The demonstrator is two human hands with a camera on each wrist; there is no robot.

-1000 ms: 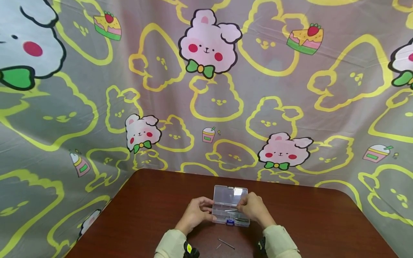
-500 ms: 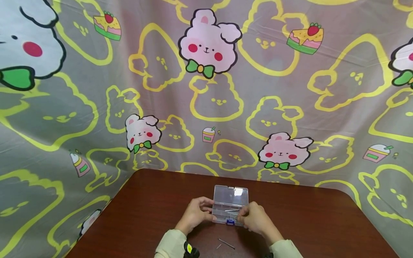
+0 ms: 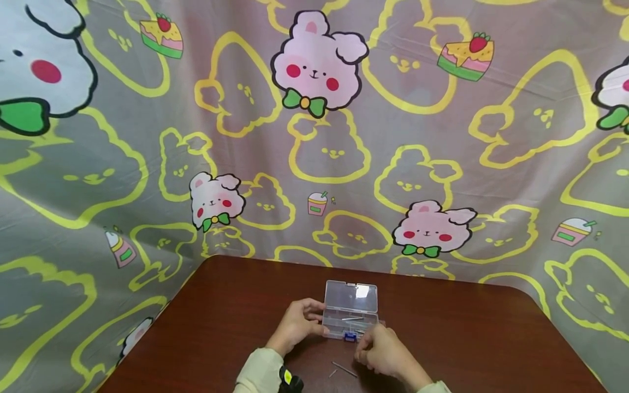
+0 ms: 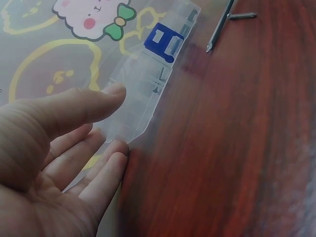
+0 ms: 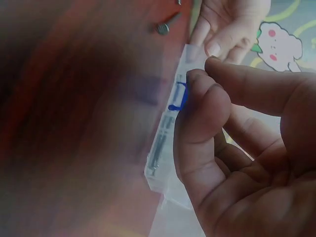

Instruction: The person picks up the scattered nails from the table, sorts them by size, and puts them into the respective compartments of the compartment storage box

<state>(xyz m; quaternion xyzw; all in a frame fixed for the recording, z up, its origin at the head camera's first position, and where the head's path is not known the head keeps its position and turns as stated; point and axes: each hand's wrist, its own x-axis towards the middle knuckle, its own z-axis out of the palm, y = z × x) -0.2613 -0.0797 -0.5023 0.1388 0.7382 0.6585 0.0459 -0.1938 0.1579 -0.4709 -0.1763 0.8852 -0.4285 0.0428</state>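
A clear plastic compartment box (image 3: 334, 329) with a blue latch (image 3: 350, 337) stands with its lid (image 3: 351, 296) raised. Several thin metal nails (image 3: 352, 319) lie inside. My left hand (image 3: 295, 326) holds the box's left end, the thumb at the front corner and fingers farther back. Just in front of the box's right part hovers my right hand (image 3: 385, 352), fingers bent and thumb close to the forefinger. Nothing shows between those tips in the right wrist view. On the table before the box lie a long nail (image 3: 345, 369) and a shorter one (image 3: 333, 373).
The brown wooden table (image 3: 236, 305) extends around the box on every side. Behind it hangs a grey curtain (image 3: 265, 158) printed with rabbits and yellow outlines. A dark strap with a yellow mark (image 3: 288, 376) sits on the left wrist.
My right hand has drawn back from inside the box towards me, past its front edge. The left hand and the box stay in place, and so do the loose nails.
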